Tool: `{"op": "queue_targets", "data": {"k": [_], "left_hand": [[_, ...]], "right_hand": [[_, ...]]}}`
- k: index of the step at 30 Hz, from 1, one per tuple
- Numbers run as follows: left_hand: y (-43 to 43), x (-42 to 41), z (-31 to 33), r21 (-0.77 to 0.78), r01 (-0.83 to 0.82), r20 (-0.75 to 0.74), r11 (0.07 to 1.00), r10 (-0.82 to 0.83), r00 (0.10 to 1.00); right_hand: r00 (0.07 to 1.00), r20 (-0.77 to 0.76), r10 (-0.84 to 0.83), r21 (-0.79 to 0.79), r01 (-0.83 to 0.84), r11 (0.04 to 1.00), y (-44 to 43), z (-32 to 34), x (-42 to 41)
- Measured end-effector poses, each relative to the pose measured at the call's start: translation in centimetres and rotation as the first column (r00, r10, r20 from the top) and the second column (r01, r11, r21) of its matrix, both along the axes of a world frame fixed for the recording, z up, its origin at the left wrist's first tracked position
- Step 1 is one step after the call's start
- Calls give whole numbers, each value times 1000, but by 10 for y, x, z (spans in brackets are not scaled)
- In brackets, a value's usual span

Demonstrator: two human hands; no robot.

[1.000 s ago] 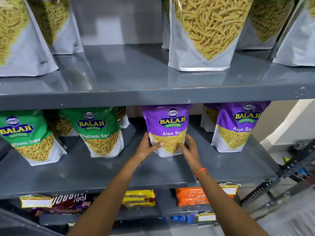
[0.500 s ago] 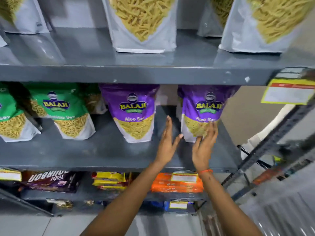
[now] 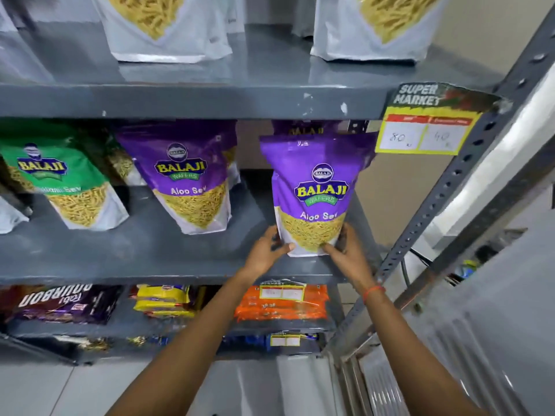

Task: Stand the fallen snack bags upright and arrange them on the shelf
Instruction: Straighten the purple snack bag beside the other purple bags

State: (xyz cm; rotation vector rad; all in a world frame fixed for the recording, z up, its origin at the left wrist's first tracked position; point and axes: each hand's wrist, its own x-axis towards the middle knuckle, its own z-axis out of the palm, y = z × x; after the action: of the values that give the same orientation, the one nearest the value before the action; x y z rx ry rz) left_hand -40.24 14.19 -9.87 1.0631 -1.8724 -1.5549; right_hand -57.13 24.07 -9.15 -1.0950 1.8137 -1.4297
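Pretty crowded around the spot: a second purple Aloo Sev bag (image 3: 187, 178) is stood upright just to the left on the same grey middle shelf (image 3: 144, 250), and a green Ratlami Sev bag (image 3: 64, 181) is parked further left. Another purple bag (image 3: 303, 129) is tucked right behind, mostly hidden. A yellow price tag (image 3: 428, 123) marked 80 and 40 is hung off the upper shelf edge, close to the top right corner of the bag being handled, and the perforated upright post (image 3: 444, 193) is right beside it. White-bottomed bags are lined up on the shelf above; orange packs (image 3: 280, 304) and yellow packs (image 3: 163, 300) are stacked below.

The purple Aloo Sev bag (image 3: 315, 190) is held upright near the right end of the middle shelf, close to its front edge. Purple top, clear window full of thin yellow sev, white base. Its bottom corners are gripped from both sides: the left hand (image 3: 265, 252) is closed on the lower left corner with the thumb across the front, and the right hand (image 3: 348, 250) is wrapped on the lower right.
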Motion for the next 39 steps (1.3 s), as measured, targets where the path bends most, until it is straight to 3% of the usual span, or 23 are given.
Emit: {"op": "queue_targets", "data": {"k": [11, 13, 15, 17, 20, 22, 25, 28, 30, 33, 39], "left_hand": [[56, 13, 18, 20, -6, 20, 1000, 6, 1000], [58, 14, 21, -81, -24, 36, 996, 27, 999], [60, 18, 26, -243, -82, 59, 967, 99, 993], [59, 26, 36, -373, -165, 16, 913, 184, 983], [46, 46, 56, -511, -288, -142, 810, 251, 958], [30, 61, 61, -539, -383, -219, 751, 314, 924], [-11, 103, 56, -459, -549, -293, 698, 464, 836], [-59, 152, 39, -336, -606, -243, 721, 555, 796], [-92, 174, 24, -205, -545, -84, 813, 540, 838], [-129, 194, 11, -58, -282, 73, 958, 285, 956], [-118, 208, -1, -35, -185, 62, 982, 186, 980]], "right_hand": [[995, 84, -62, -59, 67, 996, 47, 3, 28], [963, -41, -268, -123, 261, 957, 49, 13, 45], [880, -236, -413, -316, 332, 889, 49, 24, 69], [853, -338, -397, -465, 216, 859, 41, 32, 96], [850, -431, -302, -534, 29, 845, 9, 47, 132], [852, -463, -243, -508, -30, 861, -16, 52, 146], [914, -395, -93, -403, -81, 911, -63, 53, 174], [966, -257, 30, -191, -81, 978, -118, 41, 192], [986, -132, 100, -30, -104, 994, -150, 30, 192], [984, 49, 171, 54, -174, 983, -181, 12, 186], [988, 115, 100, 58, -107, 993, -155, 0, 191]]}}
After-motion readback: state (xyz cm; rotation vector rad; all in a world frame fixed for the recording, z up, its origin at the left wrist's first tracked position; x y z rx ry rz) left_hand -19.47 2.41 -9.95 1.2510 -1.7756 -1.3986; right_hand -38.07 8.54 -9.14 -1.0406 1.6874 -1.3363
